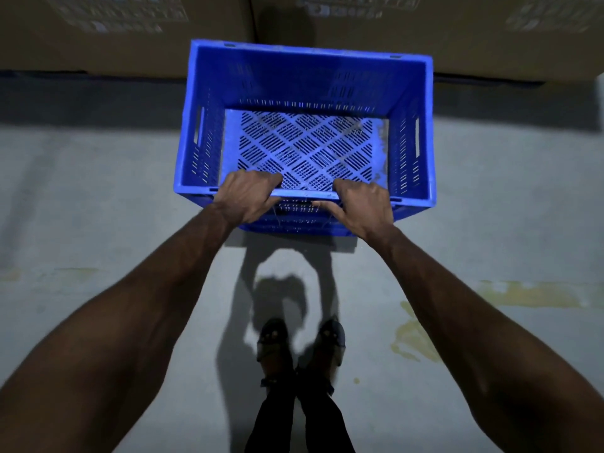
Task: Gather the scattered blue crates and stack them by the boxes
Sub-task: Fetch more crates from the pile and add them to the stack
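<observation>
A blue slotted plastic crate [304,93] stands open side up in front of me, its far wall close to the cardboard boxes [130,34]. It is empty, with a diamond-patterned vented floor. My left hand [243,197] and my right hand [362,207] both grip its near rim, fingers curled inside and thumbs on the outer wall. Below the rim more blue ribbed plastic shows; whether that is a second crate underneath I cannot tell.
Two large brown cardboard boxes, the second [457,37] to the right, line the back on a dark base. The grey concrete floor [98,207] has yellowish stains [415,338] at the right. My sandalled feet [300,344] stand just behind the crate.
</observation>
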